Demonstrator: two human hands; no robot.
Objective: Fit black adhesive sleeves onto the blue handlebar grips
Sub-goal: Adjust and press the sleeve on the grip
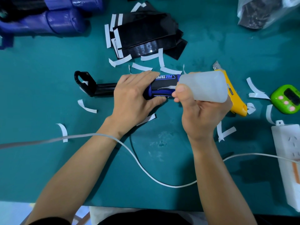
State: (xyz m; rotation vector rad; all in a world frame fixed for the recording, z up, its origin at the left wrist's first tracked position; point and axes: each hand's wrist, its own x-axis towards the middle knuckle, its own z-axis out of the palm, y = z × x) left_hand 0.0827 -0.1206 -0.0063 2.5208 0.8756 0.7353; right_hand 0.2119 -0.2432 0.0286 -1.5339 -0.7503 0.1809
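Head camera: on the green table (48,95), the left hand (131,98) wraps its fingers round a blue handlebar grip (164,84). The grip lies left-to-right on a black holder (84,82), with upside-down lettering "PRO TAPE" partly under the fingers. The right hand (201,117) clenches a translucent bottle (204,86) at the grip's right end.

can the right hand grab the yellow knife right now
Likely not yet: the right hand grips the translucent bottle, so it is full. The yellow knife lies just behind it with nothing on top; setting the bottle down should free the way.
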